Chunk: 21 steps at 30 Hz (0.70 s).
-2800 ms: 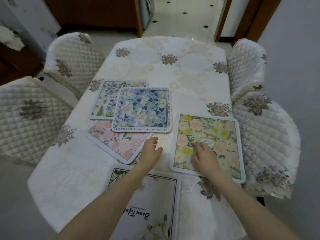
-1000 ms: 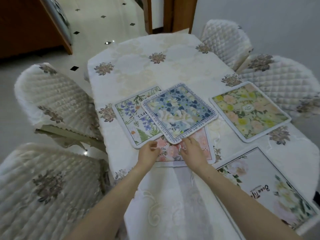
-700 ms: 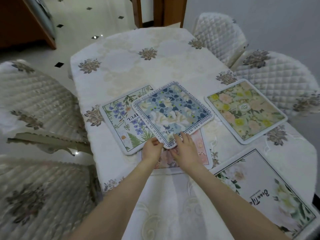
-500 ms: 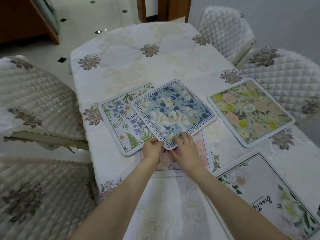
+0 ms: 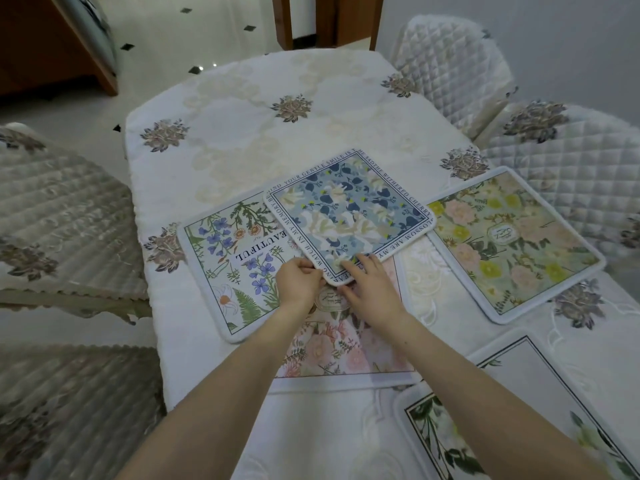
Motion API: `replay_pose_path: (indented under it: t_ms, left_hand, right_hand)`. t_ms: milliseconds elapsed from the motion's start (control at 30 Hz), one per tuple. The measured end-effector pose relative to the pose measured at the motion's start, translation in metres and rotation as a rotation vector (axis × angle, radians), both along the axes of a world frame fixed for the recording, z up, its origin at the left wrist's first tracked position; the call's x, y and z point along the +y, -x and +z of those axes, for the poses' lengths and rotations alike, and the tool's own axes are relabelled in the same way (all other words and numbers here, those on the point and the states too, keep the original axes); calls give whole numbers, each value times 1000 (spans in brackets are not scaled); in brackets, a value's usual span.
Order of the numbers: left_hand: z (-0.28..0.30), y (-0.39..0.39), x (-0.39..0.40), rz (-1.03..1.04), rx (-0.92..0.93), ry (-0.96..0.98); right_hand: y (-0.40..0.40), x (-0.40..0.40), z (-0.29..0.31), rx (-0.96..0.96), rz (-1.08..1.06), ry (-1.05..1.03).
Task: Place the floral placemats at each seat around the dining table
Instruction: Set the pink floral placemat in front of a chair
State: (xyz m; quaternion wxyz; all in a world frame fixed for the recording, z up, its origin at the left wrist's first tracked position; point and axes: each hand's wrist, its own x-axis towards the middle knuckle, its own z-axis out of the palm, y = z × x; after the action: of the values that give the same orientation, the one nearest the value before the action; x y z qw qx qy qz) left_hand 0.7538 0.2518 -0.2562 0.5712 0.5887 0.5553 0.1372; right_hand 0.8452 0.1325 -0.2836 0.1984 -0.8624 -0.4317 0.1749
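Observation:
A blue floral placemat (image 5: 349, 213) lies on top of the pile at the table's middle, its near corner raised. My left hand (image 5: 298, 283) pinches that corner from the left; my right hand (image 5: 370, 286) grips it from the right, fingers on top. Under it lie a white placemat with purple flowers (image 5: 231, 261) to the left and a pink floral placemat (image 5: 332, 344) nearest me. A yellow-green floral placemat (image 5: 509, 244) lies flat by the right-hand seat. A white placemat with a black line border (image 5: 512, 407) lies at the near right.
The dining table (image 5: 277, 140) wears a cream cloth with brown embroidered flowers. Quilted chairs stand at the left (image 5: 59, 220), near left (image 5: 69, 410), far right (image 5: 450, 67) and right (image 5: 575, 157). A doorway and tiled floor lie beyond the far end.
Both hands have closed on the blue placemat's near corner and pushed it away and rightward, so it overlaps the yellow-green mat's edge and uncovers more of the pink mat.

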Motion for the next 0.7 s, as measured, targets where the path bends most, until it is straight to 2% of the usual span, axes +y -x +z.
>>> replay_pose_path:
  t_ms: [133,333,533,600,700]
  left_hand:
    - [-1,-24,15,-7,-26,-18]
    - [0,-13,22,-264,41,-219]
    - [-9,57,21,-782,289,-735]
    - [-14,76,22,-852,375,-828]
    - [-21,89,24,-846,415,-898]
  right_hand:
    - [-26,19,0,5,4,-1]
    - [-30,29,2,-93,44,-20]
    - [17,21,-11,-170,329,-37]
    - [23,21,-13,-189,357,-22]
    - [27,28,-14,-237,345,-8]
